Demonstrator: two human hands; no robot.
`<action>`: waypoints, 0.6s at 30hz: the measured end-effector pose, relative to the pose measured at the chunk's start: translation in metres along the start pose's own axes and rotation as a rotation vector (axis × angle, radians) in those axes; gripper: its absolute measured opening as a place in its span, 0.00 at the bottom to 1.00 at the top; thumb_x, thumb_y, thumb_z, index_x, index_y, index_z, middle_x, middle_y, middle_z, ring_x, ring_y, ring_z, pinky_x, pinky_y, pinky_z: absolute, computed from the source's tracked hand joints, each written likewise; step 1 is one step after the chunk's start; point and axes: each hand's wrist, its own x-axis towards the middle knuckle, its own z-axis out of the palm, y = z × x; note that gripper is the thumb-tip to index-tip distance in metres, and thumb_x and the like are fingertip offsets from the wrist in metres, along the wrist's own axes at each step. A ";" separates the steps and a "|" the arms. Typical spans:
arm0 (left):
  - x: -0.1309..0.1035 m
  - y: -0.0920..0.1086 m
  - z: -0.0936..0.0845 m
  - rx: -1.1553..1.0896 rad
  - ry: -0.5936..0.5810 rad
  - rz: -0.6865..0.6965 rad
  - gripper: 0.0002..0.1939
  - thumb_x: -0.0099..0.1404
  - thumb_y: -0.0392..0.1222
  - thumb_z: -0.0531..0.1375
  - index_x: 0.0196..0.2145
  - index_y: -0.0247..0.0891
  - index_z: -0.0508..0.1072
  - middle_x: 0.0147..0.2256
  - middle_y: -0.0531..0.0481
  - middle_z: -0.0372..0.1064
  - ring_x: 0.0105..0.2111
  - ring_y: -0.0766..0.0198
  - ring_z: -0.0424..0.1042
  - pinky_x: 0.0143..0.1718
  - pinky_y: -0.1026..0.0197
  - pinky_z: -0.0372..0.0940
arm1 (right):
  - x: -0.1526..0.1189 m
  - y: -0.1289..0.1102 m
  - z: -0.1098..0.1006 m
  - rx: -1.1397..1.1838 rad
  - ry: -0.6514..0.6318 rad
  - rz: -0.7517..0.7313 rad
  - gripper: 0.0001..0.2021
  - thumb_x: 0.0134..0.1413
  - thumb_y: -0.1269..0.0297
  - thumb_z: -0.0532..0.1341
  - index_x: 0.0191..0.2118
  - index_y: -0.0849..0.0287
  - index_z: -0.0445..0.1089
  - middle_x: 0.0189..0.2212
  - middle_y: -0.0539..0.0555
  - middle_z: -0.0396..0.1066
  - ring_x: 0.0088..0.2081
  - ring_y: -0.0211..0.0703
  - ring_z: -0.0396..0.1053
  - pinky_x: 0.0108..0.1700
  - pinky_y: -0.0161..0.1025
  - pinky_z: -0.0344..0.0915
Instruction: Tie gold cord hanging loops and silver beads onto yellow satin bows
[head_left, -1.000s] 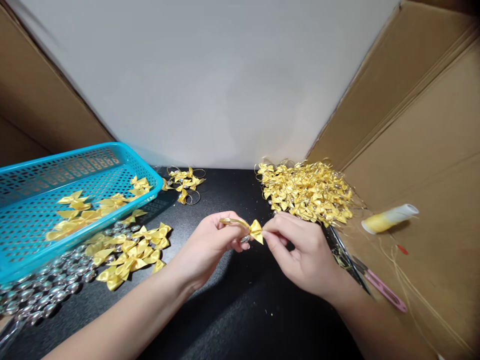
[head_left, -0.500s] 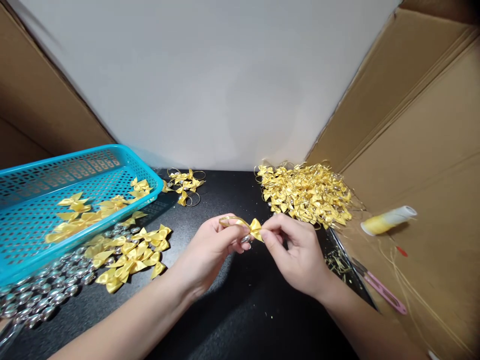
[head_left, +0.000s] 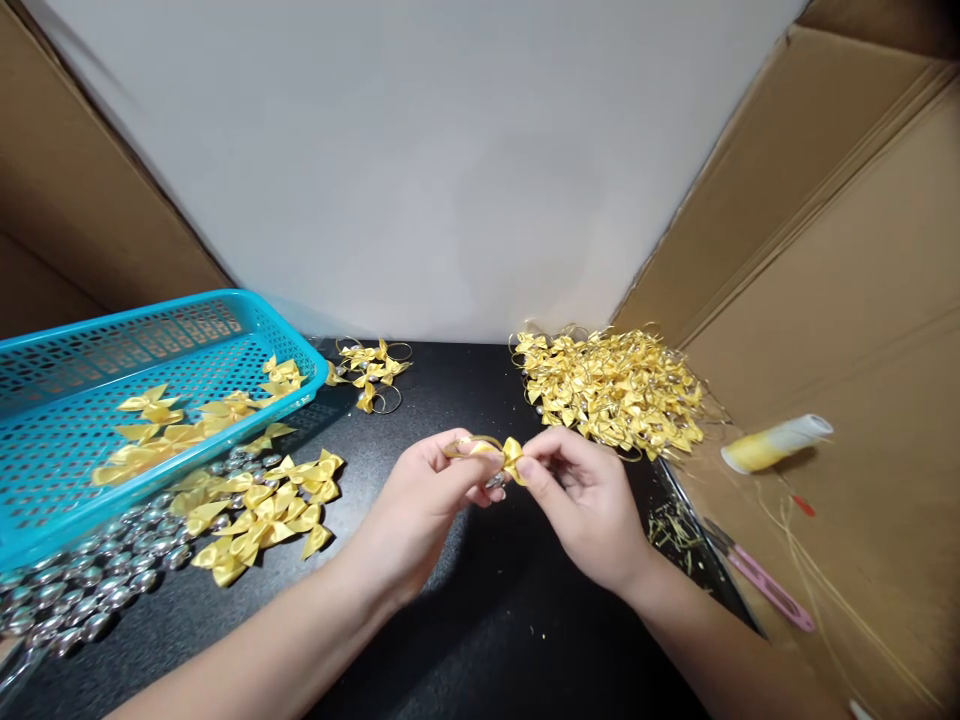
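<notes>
Left hand (head_left: pixel 427 490): pinching yellow bow (head_left: pixel 512 456) at left side, gold loop (head_left: pixel 476 439) above thumb. Right hand (head_left: pixel 589 500): fingertips gripping bow's right side. Bow position: above black counter (head_left: pixel 480 610), right of blue basket (head_left: pixel 52 535).

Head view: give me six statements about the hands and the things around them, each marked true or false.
1. The left hand holds a gold loop. True.
2. The right hand is far from the left hand. False: it pinches a yellow bow close beside it.
3. Silver beads lie next to the blue basket. True.
4. The basket holds only beads. False: loose bows lie in it.
5. The large bow pile is on the left. False: it is on the right.
6. Neither hand holds the pink-handled tool. True.
</notes>
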 end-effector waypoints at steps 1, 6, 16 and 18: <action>0.000 0.000 -0.001 0.008 0.013 0.022 0.07 0.48 0.34 0.67 0.20 0.35 0.71 0.19 0.57 0.67 0.22 0.71 0.66 0.26 0.68 0.61 | 0.001 0.000 -0.001 0.008 -0.006 0.006 0.06 0.57 0.69 0.59 0.29 0.58 0.68 0.24 0.48 0.70 0.26 0.36 0.66 0.31 0.35 0.64; -0.001 0.002 -0.002 0.048 0.035 0.115 0.09 0.48 0.36 0.68 0.19 0.36 0.71 0.17 0.57 0.65 0.21 0.71 0.63 0.26 0.68 0.61 | 0.006 0.001 -0.005 -0.010 -0.039 -0.015 0.07 0.56 0.71 0.60 0.28 0.58 0.68 0.25 0.48 0.70 0.29 0.38 0.66 0.34 0.37 0.64; 0.011 -0.009 -0.008 0.193 0.096 0.201 0.09 0.51 0.38 0.68 0.21 0.35 0.72 0.20 0.55 0.70 0.23 0.69 0.67 0.29 0.67 0.63 | 0.003 0.005 0.001 -0.296 0.220 -0.211 0.06 0.54 0.73 0.62 0.34 0.55 0.74 0.34 0.53 0.71 0.40 0.45 0.68 0.44 0.46 0.64; 0.012 -0.009 -0.009 0.276 0.130 0.278 0.09 0.51 0.39 0.69 0.22 0.35 0.73 0.22 0.53 0.72 0.24 0.68 0.68 0.30 0.66 0.64 | 0.001 0.001 0.002 -0.417 0.290 -0.351 0.08 0.52 0.74 0.63 0.35 0.54 0.75 0.35 0.53 0.69 0.40 0.46 0.66 0.44 0.47 0.62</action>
